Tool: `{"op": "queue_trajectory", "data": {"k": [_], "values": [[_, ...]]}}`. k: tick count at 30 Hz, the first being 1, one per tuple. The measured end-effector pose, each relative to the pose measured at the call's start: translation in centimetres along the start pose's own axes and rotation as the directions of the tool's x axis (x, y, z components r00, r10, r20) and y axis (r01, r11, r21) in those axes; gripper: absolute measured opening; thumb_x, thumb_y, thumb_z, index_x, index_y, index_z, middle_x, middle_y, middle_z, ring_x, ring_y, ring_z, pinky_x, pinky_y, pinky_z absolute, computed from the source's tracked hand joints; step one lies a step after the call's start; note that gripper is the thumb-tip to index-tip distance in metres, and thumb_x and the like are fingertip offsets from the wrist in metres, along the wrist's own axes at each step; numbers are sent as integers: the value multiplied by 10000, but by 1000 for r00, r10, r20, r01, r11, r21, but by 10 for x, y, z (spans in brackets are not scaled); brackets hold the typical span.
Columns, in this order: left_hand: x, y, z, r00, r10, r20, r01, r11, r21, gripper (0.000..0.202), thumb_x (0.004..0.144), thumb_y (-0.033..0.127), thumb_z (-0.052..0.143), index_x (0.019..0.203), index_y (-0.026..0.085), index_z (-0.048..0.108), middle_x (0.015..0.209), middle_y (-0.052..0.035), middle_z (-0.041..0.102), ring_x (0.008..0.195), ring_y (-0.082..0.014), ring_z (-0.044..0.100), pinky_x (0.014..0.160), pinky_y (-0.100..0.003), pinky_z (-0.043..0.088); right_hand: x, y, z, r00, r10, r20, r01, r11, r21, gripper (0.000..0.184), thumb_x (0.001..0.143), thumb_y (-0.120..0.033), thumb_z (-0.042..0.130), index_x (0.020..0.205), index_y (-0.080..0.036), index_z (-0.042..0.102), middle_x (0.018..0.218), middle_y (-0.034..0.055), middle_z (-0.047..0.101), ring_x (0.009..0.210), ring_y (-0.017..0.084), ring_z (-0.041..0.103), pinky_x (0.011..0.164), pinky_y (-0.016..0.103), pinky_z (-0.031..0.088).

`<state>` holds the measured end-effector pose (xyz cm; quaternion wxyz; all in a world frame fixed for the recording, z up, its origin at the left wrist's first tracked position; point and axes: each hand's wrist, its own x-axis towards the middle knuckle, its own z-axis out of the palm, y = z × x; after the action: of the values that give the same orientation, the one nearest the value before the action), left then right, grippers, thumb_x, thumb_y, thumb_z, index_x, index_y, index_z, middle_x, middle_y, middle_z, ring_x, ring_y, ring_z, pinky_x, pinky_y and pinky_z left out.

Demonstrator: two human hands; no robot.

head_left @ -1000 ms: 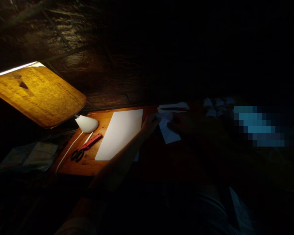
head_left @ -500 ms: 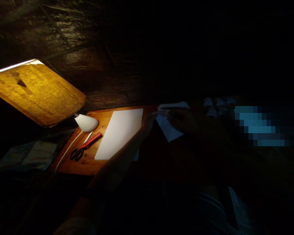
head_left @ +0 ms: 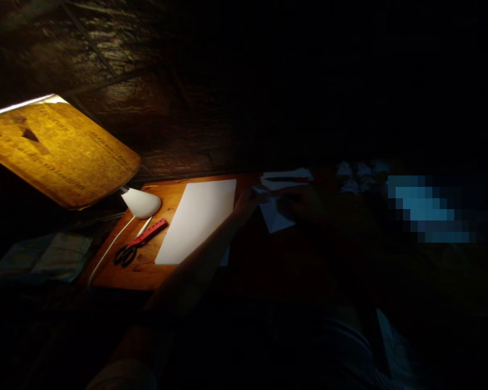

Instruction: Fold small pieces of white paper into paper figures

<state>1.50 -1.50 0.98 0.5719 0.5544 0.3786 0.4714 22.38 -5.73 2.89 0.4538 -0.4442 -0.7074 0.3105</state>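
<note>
In deep shadow right of the white sheets, my two hands hold a folded piece of white paper (head_left: 277, 216) between them. My left hand (head_left: 246, 205) is closed on its upper left edge. My right hand (head_left: 303, 201) grips its upper right part; the fingers there are very dark. Creases show on the paper, and its lower corner points down toward me. Close behind lie more white papers (head_left: 274, 184) with a dark, thin object across them. Under my left forearm lies a large white sheet or stack (head_left: 199, 216), brightly lit.
On the wooden table (head_left: 109, 279), a lamp with a white base (head_left: 144, 203) and printed yellow shade (head_left: 77, 157) stands at the left. Near it lie black-handled scissors (head_left: 126, 254) and a red perforated strip (head_left: 152, 232). Several small folded papers (head_left: 350, 184) sit at the back right.
The paper's lower right side has swung in to the left and looks narrower. My right hand has shifted, showing more of the papers behind. The whole view has drifted slightly.
</note>
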Motion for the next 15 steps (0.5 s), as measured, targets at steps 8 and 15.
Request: {"op": "queue_trajectory", "data": {"k": [8,15], "values": [[1,-3,-2,999,3,-33,-1,998,59,136,763,260,791,846,169,732,839,-19,757,849,-198,697,850,-327,547,-1,-6,0,997,77,-11,-76,994,82,301,883,-449,741,1053,-203,773,990,84,798,875,227,712,736,329,561],[-1,0,-1,1000,-4,19,2,993,115,254,757,362,897,820,163,751,812,-61,784,766,-193,705,716,-301,563,4,-2,0,993,109,52,-110,994,19,421,864,-602,684,733,-202,696,732,46,682,684,183,587,624,305,444]]}}
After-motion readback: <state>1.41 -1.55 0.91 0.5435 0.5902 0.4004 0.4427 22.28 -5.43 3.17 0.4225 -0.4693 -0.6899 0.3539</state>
